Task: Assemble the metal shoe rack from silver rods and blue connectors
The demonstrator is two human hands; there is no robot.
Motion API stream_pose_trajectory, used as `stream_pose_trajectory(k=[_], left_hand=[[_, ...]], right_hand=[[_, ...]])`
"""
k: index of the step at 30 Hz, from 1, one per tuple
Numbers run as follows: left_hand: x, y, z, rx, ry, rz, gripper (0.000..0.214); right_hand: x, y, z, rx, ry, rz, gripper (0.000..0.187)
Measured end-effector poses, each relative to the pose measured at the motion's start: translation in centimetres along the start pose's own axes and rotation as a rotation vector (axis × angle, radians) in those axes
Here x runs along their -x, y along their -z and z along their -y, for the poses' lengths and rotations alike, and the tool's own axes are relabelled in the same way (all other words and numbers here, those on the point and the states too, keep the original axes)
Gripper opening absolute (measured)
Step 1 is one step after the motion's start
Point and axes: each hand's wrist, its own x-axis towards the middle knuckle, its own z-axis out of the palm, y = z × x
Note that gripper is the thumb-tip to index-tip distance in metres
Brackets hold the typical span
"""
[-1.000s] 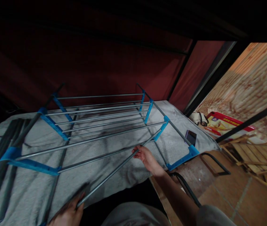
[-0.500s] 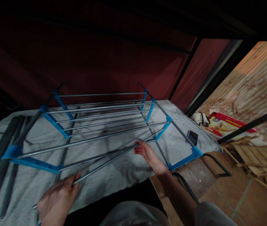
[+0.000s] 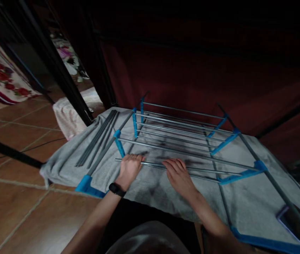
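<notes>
Left hand (image 3: 130, 168) and right hand (image 3: 180, 178) now sit close together in the centre of the frame, both with fingers curled over one metal rod (image 3: 152, 164); half a second ago the left was down at the lower left, with the rod slanting towards the wearer. That slant is nearly gone: the rod runs almost level across the near side of the rack (image 3: 163, 147), in line with its other bars. Its left tip pokes out past the left hand, just beside the lower end of the left blue bracket (image 3: 119, 145), and seems not to be seated there. Its far end reaches the right blue bracket (image 3: 241, 175); how firmly it sits cannot be told. The view has also swung left, so the loose tubes (image 3: 97, 141) now lie whole at left of centre on the grey cloth (image 3: 65, 173), apart from both hands. A phone (image 3: 289, 224) rests at lower right.
</notes>
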Motion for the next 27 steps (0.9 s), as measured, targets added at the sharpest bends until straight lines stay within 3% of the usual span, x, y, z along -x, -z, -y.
stream_pose_trajectory(k=[3, 6, 8, 10, 12, 14, 18, 21, 24, 27], left_hand=[[-1.1, 0.0, -0.1, 0.007, 0.003, -0.033, 0.034], [-1.5, 0.2, -0.2, 0.015, -0.015, -0.062, 0.028], [-0.7, -0.1, -0.3, 0.055, -0.012, -0.136, 0.019], [0.8, -0.9, -0.1, 0.143, 0.04, -0.287, 0.022], [2.5, -2.1, 0.6, 0.282, 0.178, -0.487, 0.027], [3.6, -3.5, 1.8, 0.453, 0.403, -0.677, 0.025], [1.7, -4.7, 5.0, 0.828, 0.795, -0.87, 0.018], [-1.7, -4.1, 6.4, 1.104, 0.849, -0.854, 0.03], [-4.2, -3.4, 6.6, 1.321, 0.847, -0.682, 0.05], [-5.0, -3.0, 6.3, 1.416, 0.888, -0.581, 0.062]], right_hand=[[-1.4, -1.0, -0.2, 0.18, 0.013, 0.117, 0.04], [-2.2, -1.3, -0.9, 0.259, 0.012, 0.153, 0.04], [-2.6, -1.2, -1.2, 0.279, 0.017, 0.15, 0.039], [-2.9, -1.1, -1.5, 0.293, 0.022, 0.146, 0.039], [-3.1, -1.0, -1.6, 0.303, 0.035, 0.149, 0.04], [-3.2, -1.1, -1.7, 0.312, 0.048, 0.154, 0.04], [-3.2, -1.4, -2.0, 0.32, 0.042, 0.157, 0.041], [-3.3, -1.5, -2.2, 0.31, 0.036, 0.166, 0.042], [-3.3, -1.5, -2.3, 0.296, 0.034, 0.183, 0.042], [-3.2, -1.4, -2.4, 0.283, 0.025, 0.207, 0.042]])
